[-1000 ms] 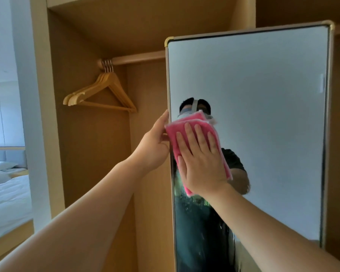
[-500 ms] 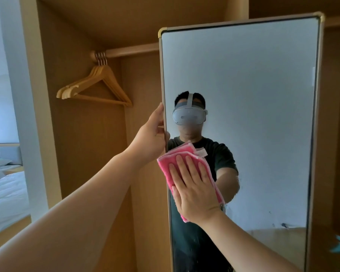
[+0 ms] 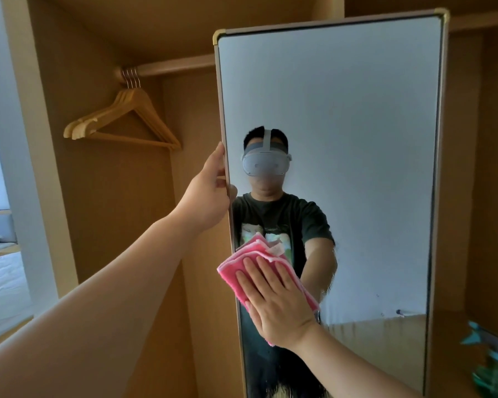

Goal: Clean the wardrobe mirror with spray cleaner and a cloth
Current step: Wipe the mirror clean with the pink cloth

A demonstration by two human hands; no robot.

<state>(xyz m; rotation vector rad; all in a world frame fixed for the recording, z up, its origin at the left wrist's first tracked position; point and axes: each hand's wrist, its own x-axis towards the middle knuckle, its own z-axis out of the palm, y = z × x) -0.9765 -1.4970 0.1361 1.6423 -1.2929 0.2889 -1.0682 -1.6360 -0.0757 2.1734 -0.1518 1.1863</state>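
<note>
The wardrobe mirror (image 3: 342, 124) is seen standing upright in its thin metal frame, in front of the open wooden wardrobe (image 3: 104, 211). Its left edge is gripped at mid-height by the left hand (image 3: 209, 196), whose fingers (image 3: 217, 159) are curled round the frame. A folded pink cloth (image 3: 256, 252) is pressed flat against the lower left part of the glass by the right hand (image 3: 276, 305). That hand's fingers are held straight and slightly spread on the cloth, with nothing clasped. The cloth's left corner is seen just over the mirror's left edge. Wet streaks are visible on the glass just to the right of the cloth. A green spray bottle (image 3: 492, 366) with a pale blue trigger, blurred, is seen at the lower right, beyond the mirror's right edge and apart from both hands. Wooden hangers (image 3: 127, 122) are hung together on the rail (image 3: 176, 66) to the left of the mirror. Part of a bed (image 3: 3, 282) with white linen is seen at the far left.
</note>
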